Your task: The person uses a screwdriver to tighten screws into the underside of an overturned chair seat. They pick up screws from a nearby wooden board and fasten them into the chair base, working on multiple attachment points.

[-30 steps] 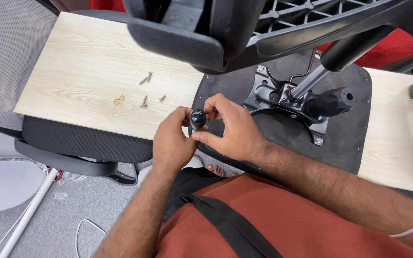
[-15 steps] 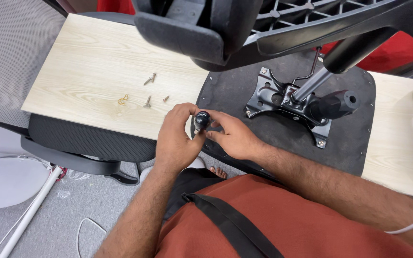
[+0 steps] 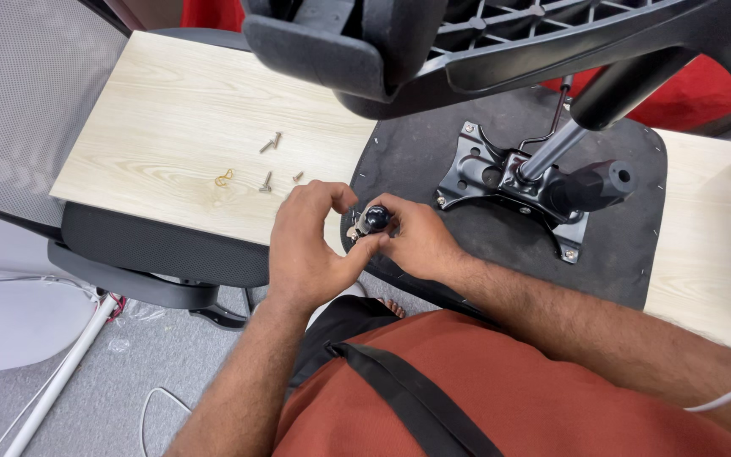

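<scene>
My left hand (image 3: 310,245) and my right hand (image 3: 416,241) meet at the near edge of an upturned black chair seat (image 3: 636,245). Both hold a small black round knob (image 3: 376,219) with a bit of metal at its left side, pinched between my fingers. The seat's underside carries a black metal tilt mechanism (image 3: 509,182) with a silver rod and a thick black handle (image 3: 590,186) sticking out to the right.
Several loose screws (image 3: 271,144) and a small brass hook (image 3: 224,178) lie on the pale wooden board (image 3: 171,110) to the left. A black armrest and chair frame (image 3: 399,42) hang overhead. A mesh chair back (image 3: 19,110) stands left, another seat cushion (image 3: 162,254) below the board.
The view has shifted slightly, so the hands and the knob sit a little lower in the picture. My fingers have turned about the knob; both hands stay on it.
</scene>
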